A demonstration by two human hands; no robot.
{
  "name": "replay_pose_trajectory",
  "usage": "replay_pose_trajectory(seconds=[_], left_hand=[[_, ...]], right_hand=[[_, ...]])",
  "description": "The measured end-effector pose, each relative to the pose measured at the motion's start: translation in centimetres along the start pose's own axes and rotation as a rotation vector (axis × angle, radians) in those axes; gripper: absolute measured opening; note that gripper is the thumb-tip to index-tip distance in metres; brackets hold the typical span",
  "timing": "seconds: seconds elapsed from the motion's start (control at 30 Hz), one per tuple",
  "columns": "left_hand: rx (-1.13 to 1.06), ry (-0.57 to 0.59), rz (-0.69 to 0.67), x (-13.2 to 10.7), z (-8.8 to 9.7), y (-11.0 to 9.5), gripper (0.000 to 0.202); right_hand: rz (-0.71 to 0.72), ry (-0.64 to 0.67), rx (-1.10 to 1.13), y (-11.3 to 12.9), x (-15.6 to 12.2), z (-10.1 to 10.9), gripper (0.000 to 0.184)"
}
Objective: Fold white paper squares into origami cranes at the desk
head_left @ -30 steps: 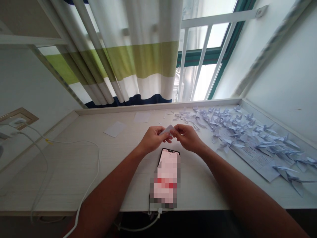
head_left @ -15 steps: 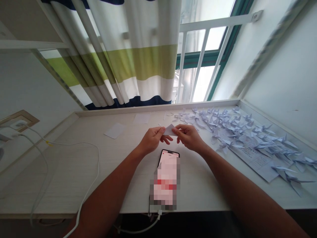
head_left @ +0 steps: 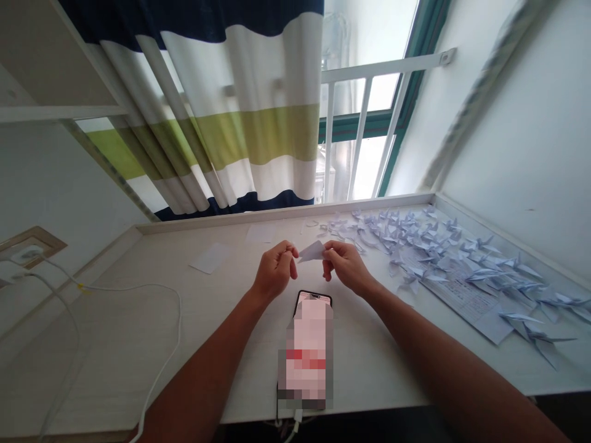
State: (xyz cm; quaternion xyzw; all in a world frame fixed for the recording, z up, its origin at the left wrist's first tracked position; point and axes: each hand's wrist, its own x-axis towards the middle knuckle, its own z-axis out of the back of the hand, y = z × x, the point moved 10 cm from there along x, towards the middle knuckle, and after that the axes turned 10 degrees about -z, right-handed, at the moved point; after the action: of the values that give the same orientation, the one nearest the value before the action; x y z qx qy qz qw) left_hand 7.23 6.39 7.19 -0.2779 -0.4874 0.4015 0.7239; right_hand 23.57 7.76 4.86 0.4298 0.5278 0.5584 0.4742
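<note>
A small folded piece of white paper [head_left: 312, 251] is pinched at its right end by my right hand [head_left: 344, 263], above the table. Its pointed left end reaches toward my left hand [head_left: 276, 267], whose fingers are loosely bent and slightly apart, just beside the paper. No grip by that hand on the paper shows. Below both hands a phone [head_left: 310, 344] lies face up with its screen lit and partly blurred out.
Many folded paper cranes [head_left: 443, 246] cover the table's right side, some over printed sheets [head_left: 471, 301]. Flat white paper squares [head_left: 211, 258] lie at the back left. A white cable [head_left: 179, 320] runs along the left. Behind hangs a striped curtain [head_left: 258, 135] beside a barred window.
My left hand has come off the folded paper and drawn slightly left and down. My right hand still holds the paper, now turned with its point to the left. The view has tilted up.
</note>
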Motion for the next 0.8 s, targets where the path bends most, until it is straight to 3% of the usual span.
replay_pose_trajectory(seconds=[0.2,0.4,0.47,0.53,0.6,0.67,0.7,0.8], left_hand=[[-0.111,0.082,-0.05,-0.1,-1.6,-1.0,0.048],[-0.119,0.022,-0.052,0.1,-1.1,-1.1,0.049],[-0.077,-0.035,-0.144,-0.2,-0.5,-3.5,0.05],[-0.075,-0.045,-0.35,-1.2,-0.2,-8.2,0.056],[-0.161,0.064,-0.486,-3.0,-0.7,-13.2,0.059],[-0.225,0.243,-0.525,-5.2,-1.4,-17.0,0.056],[-0.225,0.295,-0.504,-6.1,-1.4,-18.1,0.052],[-0.147,0.367,-0.378,-8.2,-0.9,-18.5,0.042]], right_hand=[[0.0,0.005,0.186,0.7,-0.3,0.4,0.012],[-0.001,-0.001,0.251,1.1,-0.6,0.3,0.012],[0.014,-0.047,0.261,1.3,-0.7,0.8,0.012],[0.027,-0.088,0.267,1.3,-0.7,1.2,0.012],[0.029,-0.104,0.262,1.2,-0.6,1.4,0.012],[0.029,-0.108,0.252,1.1,-0.6,1.3,0.01],[0.029,-0.109,0.248,1.0,-0.6,1.2,0.009],[0.019,-0.093,0.233,0.9,-0.6,0.7,0.009]])
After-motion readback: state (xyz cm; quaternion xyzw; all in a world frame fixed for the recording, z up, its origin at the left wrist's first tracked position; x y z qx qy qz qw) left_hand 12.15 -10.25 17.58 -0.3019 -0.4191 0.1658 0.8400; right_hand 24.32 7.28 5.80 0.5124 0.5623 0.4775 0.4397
